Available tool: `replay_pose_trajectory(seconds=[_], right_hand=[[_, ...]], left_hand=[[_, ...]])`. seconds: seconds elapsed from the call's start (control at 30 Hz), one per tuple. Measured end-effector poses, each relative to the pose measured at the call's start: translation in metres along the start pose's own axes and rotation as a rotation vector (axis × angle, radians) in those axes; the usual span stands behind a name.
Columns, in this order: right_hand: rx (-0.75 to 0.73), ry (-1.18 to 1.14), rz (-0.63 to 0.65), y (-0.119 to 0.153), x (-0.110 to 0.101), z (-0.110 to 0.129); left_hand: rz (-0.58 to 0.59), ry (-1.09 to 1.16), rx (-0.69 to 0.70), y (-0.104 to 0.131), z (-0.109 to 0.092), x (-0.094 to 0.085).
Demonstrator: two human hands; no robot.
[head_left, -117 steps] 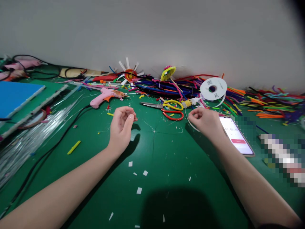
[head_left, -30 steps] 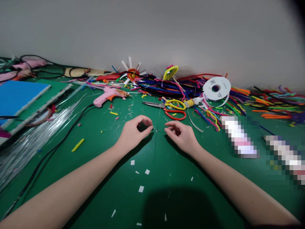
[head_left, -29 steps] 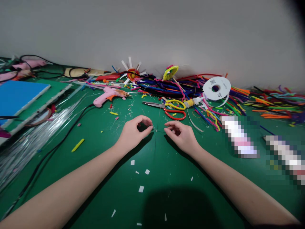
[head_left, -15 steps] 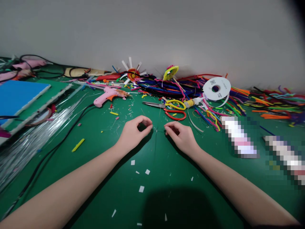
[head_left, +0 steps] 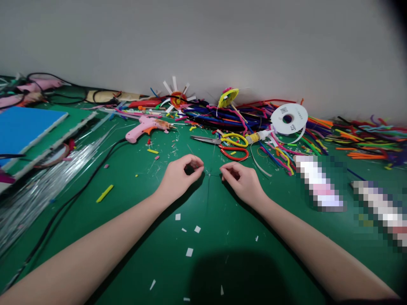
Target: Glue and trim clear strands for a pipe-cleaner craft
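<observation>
Several thin, clear strands (head_left: 209, 174) cross in a star shape between my hands, barely visible against the green table (head_left: 152, 237). My left hand (head_left: 182, 171) is closed in a pinch at the left side of this star. From the right, my right hand (head_left: 240, 176) pinches the end of a strand in the same way. The fingertips of the two hands are a small distance apart. Just beyond them lie scissors (head_left: 235, 153) with one yellow and one red handle loop.
A pink glue gun (head_left: 140, 129) with a black cord lies left of the scissors. Farther back are a white ribbon spool (head_left: 297, 117) and piled pipe cleaners (head_left: 219, 120). Clear strips (head_left: 41, 195) and foam sheets (head_left: 32, 125) lie left; white paper scraps (head_left: 189, 252) lie in front.
</observation>
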State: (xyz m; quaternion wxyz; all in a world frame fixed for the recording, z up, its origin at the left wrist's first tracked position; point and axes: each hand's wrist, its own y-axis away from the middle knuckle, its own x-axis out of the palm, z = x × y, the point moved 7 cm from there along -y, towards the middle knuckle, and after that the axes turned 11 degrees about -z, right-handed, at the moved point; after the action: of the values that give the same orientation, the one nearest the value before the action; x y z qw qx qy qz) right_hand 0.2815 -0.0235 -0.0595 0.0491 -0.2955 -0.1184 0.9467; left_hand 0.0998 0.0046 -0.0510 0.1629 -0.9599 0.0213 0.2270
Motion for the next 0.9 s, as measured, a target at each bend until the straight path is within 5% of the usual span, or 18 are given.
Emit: replay_pose_trajectory(seconds=[0.9], right_hand=[[-0.004,0.001,0.013,0.0005,-0.0006,-0.0006]], left_hand=[[0.0,-0.009,0.018,-0.0002,0.002,-0.0007]])
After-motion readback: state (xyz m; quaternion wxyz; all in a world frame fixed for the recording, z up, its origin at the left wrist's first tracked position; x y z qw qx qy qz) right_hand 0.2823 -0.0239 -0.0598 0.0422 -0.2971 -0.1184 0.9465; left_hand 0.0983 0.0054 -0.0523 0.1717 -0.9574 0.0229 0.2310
